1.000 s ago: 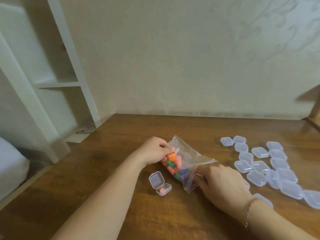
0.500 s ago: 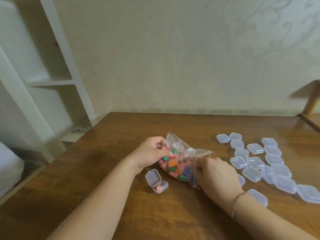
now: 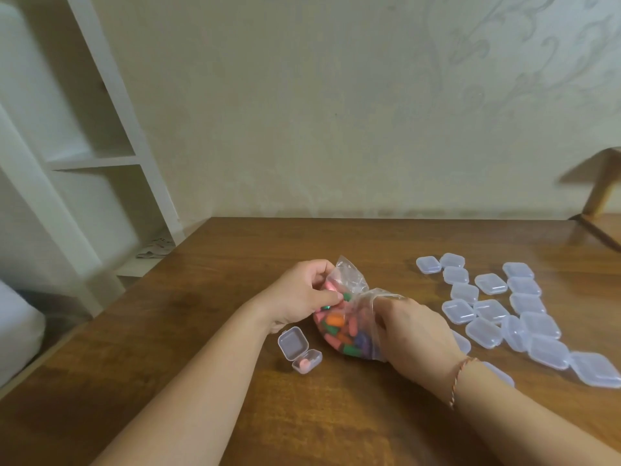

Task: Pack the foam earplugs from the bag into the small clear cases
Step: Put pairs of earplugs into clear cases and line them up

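Both hands — left hand (image 3: 304,294), right hand (image 3: 415,331) — grip the bag (image 3: 349,317).

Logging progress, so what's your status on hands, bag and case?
Left hand and right hand both grip the bag. Open case holds one pink earplug. Nothing in the way.

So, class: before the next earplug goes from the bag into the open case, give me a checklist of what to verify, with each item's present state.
1. Open case has its lid up: ok.
2. Case has room; one pink earplug inside: ok.
3. Bag steadied by the right hand: ok.
4. Left hand at the bag's mouth, fingers on a green earplug: ok.
5. Earplug fully free of the bag: not ok.
6. Closed cases empty: cannot tell.
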